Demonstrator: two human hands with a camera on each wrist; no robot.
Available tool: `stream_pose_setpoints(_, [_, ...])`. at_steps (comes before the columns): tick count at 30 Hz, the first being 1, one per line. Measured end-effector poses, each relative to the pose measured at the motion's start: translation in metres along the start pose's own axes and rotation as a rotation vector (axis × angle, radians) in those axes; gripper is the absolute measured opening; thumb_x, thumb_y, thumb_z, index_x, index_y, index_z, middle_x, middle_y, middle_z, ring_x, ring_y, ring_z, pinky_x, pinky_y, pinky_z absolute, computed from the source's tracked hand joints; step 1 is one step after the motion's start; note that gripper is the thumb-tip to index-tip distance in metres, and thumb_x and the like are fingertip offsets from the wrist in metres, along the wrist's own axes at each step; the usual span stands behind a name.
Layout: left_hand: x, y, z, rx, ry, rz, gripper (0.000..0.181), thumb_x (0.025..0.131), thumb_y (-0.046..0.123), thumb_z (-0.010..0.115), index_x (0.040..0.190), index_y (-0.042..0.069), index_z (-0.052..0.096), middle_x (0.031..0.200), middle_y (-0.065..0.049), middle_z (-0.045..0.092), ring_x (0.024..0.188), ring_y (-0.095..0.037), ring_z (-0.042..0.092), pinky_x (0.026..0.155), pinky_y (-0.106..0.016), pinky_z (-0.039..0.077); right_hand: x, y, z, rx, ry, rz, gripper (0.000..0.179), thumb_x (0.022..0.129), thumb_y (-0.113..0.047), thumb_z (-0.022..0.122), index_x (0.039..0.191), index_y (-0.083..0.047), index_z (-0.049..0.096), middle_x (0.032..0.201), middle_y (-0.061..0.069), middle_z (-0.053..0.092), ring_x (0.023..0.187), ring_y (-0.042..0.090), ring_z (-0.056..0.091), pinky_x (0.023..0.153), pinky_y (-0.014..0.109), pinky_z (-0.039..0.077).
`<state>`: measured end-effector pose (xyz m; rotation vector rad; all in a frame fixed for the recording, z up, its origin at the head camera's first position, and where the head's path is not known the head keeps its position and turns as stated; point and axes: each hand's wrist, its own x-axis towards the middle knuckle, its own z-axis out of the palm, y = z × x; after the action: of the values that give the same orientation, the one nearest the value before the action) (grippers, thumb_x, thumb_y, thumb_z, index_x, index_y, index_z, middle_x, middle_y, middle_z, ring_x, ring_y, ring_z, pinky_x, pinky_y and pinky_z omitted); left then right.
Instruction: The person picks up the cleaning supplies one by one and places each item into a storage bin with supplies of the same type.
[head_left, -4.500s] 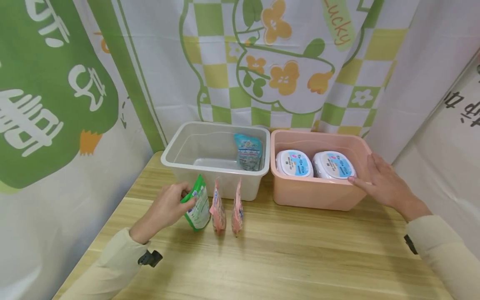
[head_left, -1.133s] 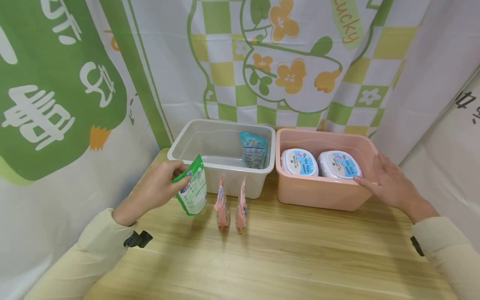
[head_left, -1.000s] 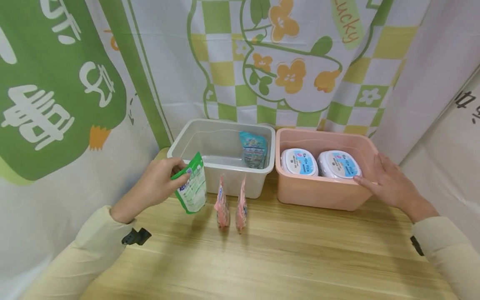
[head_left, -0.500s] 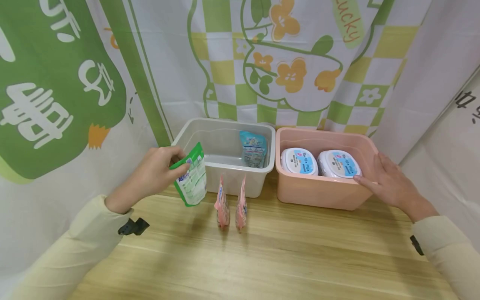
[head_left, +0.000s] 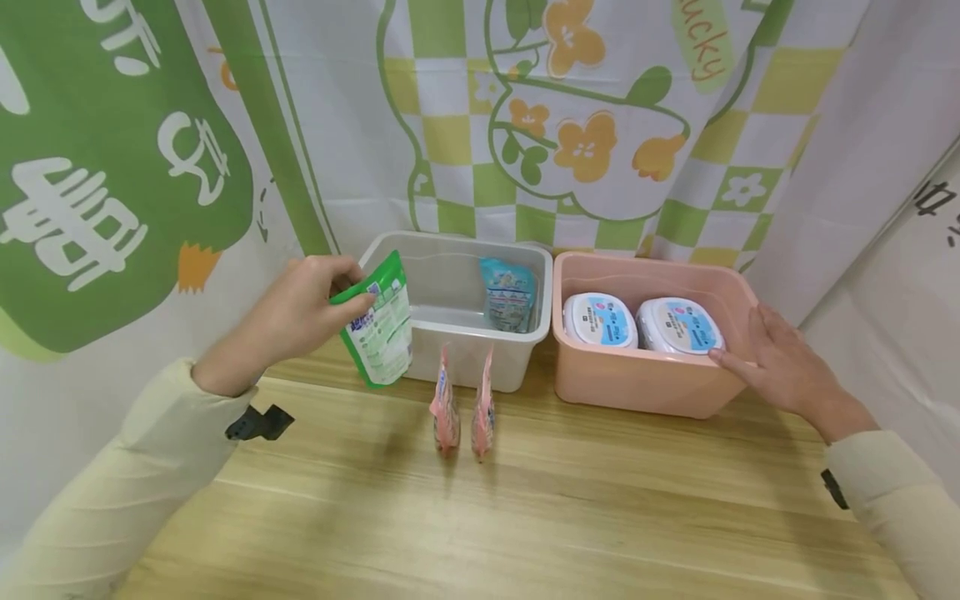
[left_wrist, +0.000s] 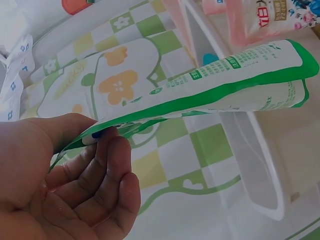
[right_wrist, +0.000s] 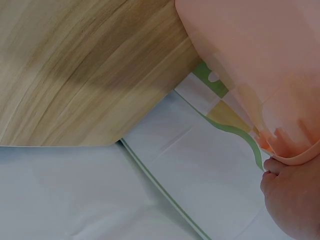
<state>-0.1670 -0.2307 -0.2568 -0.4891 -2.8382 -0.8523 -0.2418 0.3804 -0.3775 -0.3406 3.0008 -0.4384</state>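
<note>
My left hand (head_left: 303,304) pinches the top edge of a green and white pouch (head_left: 386,333) between thumb and fingers. The pouch hangs in front of the grey bin's left part, its top above the front rim. In the left wrist view the green-edged pouch (left_wrist: 225,82) reaches out from the fingers. My right hand (head_left: 795,367) rests on the right rim of the pink bin (head_left: 637,383), its thumb at the front rim. Two pink pouches (head_left: 446,408) stand edge-on on the table, before the grey bin (head_left: 480,358).
A blue pouch (head_left: 508,296) stands at the right end inside the grey bin. Two white tubs (head_left: 600,321) with blue labels sit in the pink bin. Behind the wooden table (head_left: 570,508) hangs a patterned curtain (head_left: 465,125).
My left hand has lifted the green and white pouch off the table, up and slightly left, toward the grey bin's rim. The right hand stays on the pink bin.
</note>
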Motion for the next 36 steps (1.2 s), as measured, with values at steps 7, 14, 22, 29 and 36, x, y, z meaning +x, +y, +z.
stream_pose_setpoints(7, [0.006,0.005,-0.011,0.022,0.03,-0.019,0.017,0.102,0.014,0.068,0.105,-0.003,0.071,0.098,-0.02,0.077,0.078,-0.023,0.072,0.059,-0.025,0.055,0.0,0.0,0.0,-0.002,-0.003,0.007,0.107,0.106,-0.066,0.041,0.162,0.002,-0.02,0.17,0.029,-0.026,0.157,0.059,-0.011,0.119,0.082,0.006])
stream_pose_setpoints(14, [0.015,0.01,-0.019,0.048,0.068,-0.023,0.018,0.102,0.016,0.068,0.105,-0.002,0.072,0.1,-0.021,0.078,0.077,-0.024,0.071,0.057,-0.027,0.053,0.0,0.0,-0.001,-0.007,-0.001,-0.001,0.106,0.107,-0.064,0.041,0.161,0.004,-0.019,0.169,0.029,-0.027,0.157,0.059,-0.012,0.119,0.082,0.004])
stream_pose_setpoints(22, [0.025,0.011,-0.026,0.035,0.083,-0.032,0.019,0.103,0.016,0.067,0.104,-0.002,0.072,0.101,-0.023,0.076,0.078,-0.026,0.07,0.057,-0.025,0.052,0.001,0.002,0.002,-0.009,0.003,-0.014,0.106,0.107,-0.064,0.042,0.161,0.005,-0.018,0.169,0.027,-0.028,0.159,0.056,-0.014,0.121,0.08,0.001])
stream_pose_setpoints(29, [0.034,0.008,-0.029,0.035,0.108,-0.042,0.022,0.104,0.018,0.066,0.108,-0.003,0.071,0.103,-0.024,0.076,0.08,-0.028,0.072,0.057,-0.024,0.052,0.0,0.003,0.002,-0.013,-0.004,-0.01,0.106,0.107,-0.063,0.042,0.161,0.006,-0.018,0.169,0.029,-0.028,0.158,0.055,-0.015,0.121,0.081,0.003])
stream_pose_setpoints(36, [0.046,0.003,-0.03,0.058,0.123,-0.059,0.025,0.105,0.02,0.065,0.109,-0.004,0.071,0.105,-0.025,0.075,0.082,-0.029,0.072,0.057,-0.025,0.052,0.0,0.0,0.0,-0.016,0.001,-0.008,0.106,0.107,-0.063,0.041,0.161,0.007,-0.017,0.169,0.031,-0.026,0.158,0.056,-0.014,0.121,0.08,0.004])
